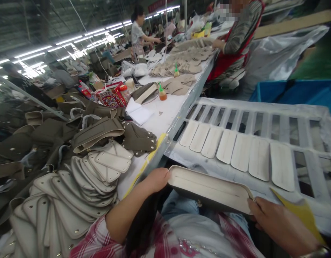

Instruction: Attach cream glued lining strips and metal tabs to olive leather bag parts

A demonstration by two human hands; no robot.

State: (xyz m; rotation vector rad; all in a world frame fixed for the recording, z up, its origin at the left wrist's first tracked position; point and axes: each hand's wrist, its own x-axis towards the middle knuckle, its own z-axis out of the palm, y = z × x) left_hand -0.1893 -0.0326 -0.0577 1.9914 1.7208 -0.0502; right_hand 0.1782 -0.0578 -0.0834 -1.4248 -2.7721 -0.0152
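Observation:
Between my two hands, over my lap, is a dark handbag body with its long pale bottom panel [208, 186] facing up. My left hand [158, 180] grips the left end of the bag, fingers partly hidden beneath. At the opposite end, my right hand [277, 216] is closed on the bag's corner. Just beyond it, a row of several pale rounded strips [236, 152] lies on a white slatted rack [275, 104]. A fanned heap of pale pieces with small metal studs [71, 200] spreads to my left.
Dark bag bodies [98, 134] pile up behind the studded pieces. On the long white table [165, 111] stand a small glue bottle [162, 94] and a red patterned box [111, 97]. A blue bin [297, 93] sits at right. Co-workers stand farther along the table.

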